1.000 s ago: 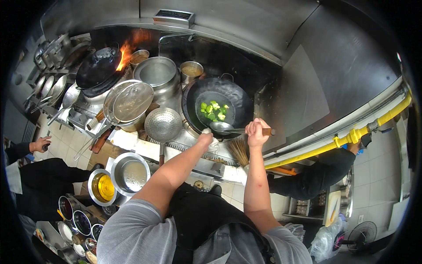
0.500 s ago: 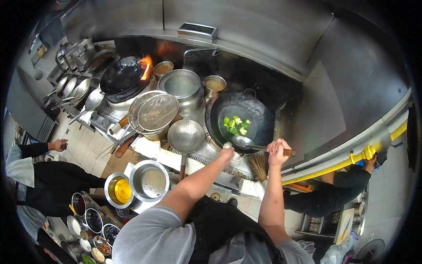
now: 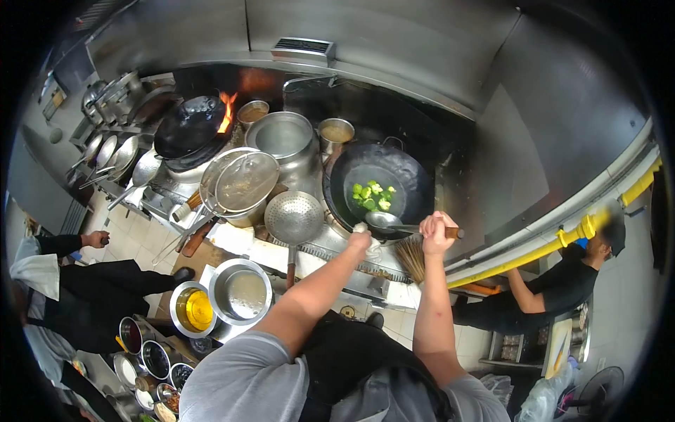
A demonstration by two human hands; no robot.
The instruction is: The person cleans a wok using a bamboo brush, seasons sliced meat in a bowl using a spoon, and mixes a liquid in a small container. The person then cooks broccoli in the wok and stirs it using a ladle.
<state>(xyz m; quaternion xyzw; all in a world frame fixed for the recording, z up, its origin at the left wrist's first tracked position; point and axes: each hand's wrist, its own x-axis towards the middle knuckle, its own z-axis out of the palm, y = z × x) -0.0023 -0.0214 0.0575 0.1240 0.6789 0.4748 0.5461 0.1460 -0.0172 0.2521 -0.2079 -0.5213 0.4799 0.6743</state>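
Observation:
A dark wok (image 3: 415, 165) holds steaming liquid with green vegetable pieces (image 3: 373, 195). My left hand (image 3: 360, 240) is closed on a white cloth (image 3: 373, 249) at the wok's near rim. The fingers of my right hand (image 3: 437, 232) are wrapped round the wooden handle of a metal ladle (image 3: 384, 223). The ladle's bowl is inside the near edge of the wok, just below the vegetables. A bamboo brush (image 3: 410, 257) stands beneath the ladle handle, between my forearms.
Flames rise beside another wok (image 3: 184, 130) at the left. Large pot (image 3: 280, 133), strainers (image 3: 246, 181), perforated ladle (image 3: 294, 216) lie between. Oil bowl (image 3: 193, 309) and metal bowl (image 3: 240, 292) stand lower left. People are at left (image 3: 91, 288) and right (image 3: 555, 288); a yellow pipe (image 3: 520, 260) runs right.
The view has shifted. The vegetables have moved slightly within the wok, and both hands keep their grips. The person at the right now shows head and torso.

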